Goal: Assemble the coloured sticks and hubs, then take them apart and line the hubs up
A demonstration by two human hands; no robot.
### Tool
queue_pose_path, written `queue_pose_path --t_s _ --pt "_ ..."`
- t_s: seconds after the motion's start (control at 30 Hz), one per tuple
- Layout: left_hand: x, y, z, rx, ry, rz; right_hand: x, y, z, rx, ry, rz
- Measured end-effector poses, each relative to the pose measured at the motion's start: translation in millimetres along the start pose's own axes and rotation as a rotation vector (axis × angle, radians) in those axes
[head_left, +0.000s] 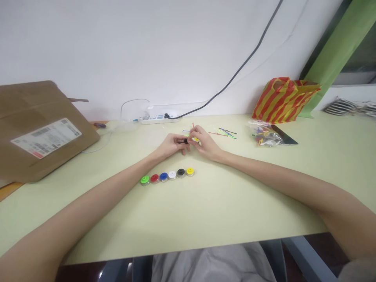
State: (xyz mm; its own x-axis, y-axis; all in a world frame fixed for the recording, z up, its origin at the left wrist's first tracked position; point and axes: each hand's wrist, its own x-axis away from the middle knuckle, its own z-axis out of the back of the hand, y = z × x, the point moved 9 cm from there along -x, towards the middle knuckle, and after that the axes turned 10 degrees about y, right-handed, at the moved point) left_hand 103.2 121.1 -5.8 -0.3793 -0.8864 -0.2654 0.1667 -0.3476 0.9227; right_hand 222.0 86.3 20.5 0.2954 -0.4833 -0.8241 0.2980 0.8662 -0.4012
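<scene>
Grey creased cloth lies nearest, below the worktop edge. One small black piece, partly hidden, is between the hands, beyond six pots. Left hand fingers grasp it; right hand fingers curl beside it, grip indeterminable. Cardboard box label: print illegible. Pots are round, clear-sided, with coloured tops.

small black piece (partly hidden)

Plain room, desk, power strip, curtain
</scene>
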Motion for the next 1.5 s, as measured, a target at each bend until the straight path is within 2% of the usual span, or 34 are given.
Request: queue_pose_path --t_s 0.27,0.5,0.8,1.03,1.5 --pt "-3 -5 5.5 0.136 0.070 0.056 -1 -4 4 0.007 0.035 0.015" --pt "-2 3 2.6 -0.010 0.028 -0.072 0 -5 2 0.040 0.030 0.038" --pt "-4 -1 3.9 -0.062 0.021 -0.087 1 -9 2 0.068 0.032 0.070" --pt "-3 1 4.3 -0.171 0.009 -0.160 1 -7 0 0.088 0.020 0.067" --pt "-5 -2 5.2 -0.087 0.035 -0.135 -4 -9 11 0.041 0.029 0.003"
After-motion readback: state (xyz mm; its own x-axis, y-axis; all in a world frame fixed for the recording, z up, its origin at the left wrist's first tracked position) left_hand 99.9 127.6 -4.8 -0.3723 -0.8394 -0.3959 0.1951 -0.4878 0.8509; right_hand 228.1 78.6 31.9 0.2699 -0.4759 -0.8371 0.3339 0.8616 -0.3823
